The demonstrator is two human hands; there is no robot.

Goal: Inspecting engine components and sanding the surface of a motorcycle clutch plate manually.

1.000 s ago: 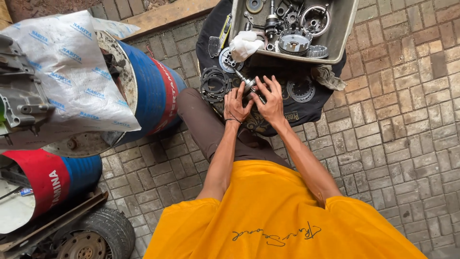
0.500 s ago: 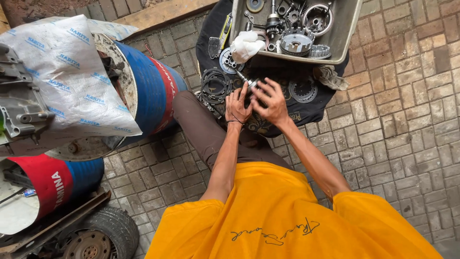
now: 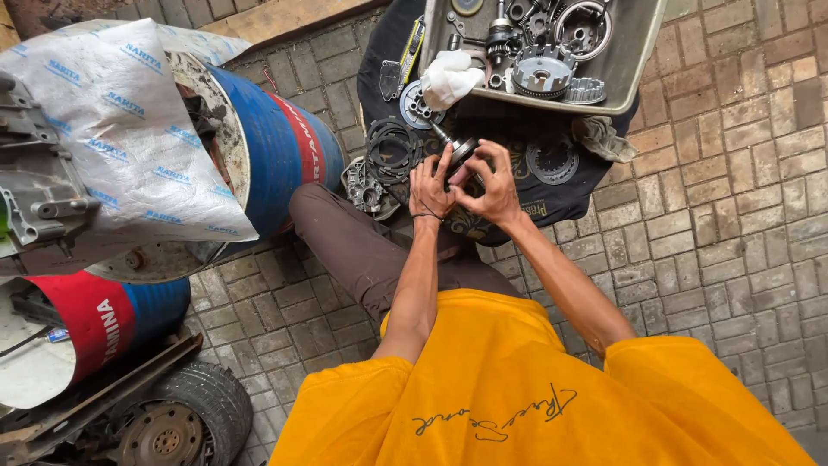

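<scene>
The fingers (image 3: 442, 166) of both hands are curled shut around 1 small metal shaft part (image 3: 460, 154), a dark steel piece with a thin rod pointing up and away from the person. The left hand (image 3: 429, 185) wraps it from the left side; the right hand (image 3: 493, 188) pinches it from the right, thumb on top. The part is held in the air just above a dark cloth (image 3: 552, 194) spread on the brick floor (image 3: 733, 224).

Compared with 1 second ago, the hands have stayed locked on the same part, and the grip has shifted only slightly, with the right hand turned a little more over the top. The work on this piece appears to be ongoing, not finished.

Beside the hands on the cloth lie a stack of thin dark rings (image 3: 390, 148) to the left and a toothed round plate (image 3: 552, 160) to the right. Beyond them sits a grey metal tray (image 3: 634, 60) full of gears and engine parts, with a white rag (image 3: 448, 76) at its near corner. Further left stands a blue and red drum (image 3: 276, 142) on its side, covered by a white woven sack (image 3: 129, 129). An old tyre (image 3: 185, 414) lies at the lower left. The person wears a yellow shirt (image 3: 517, 388).
</scene>
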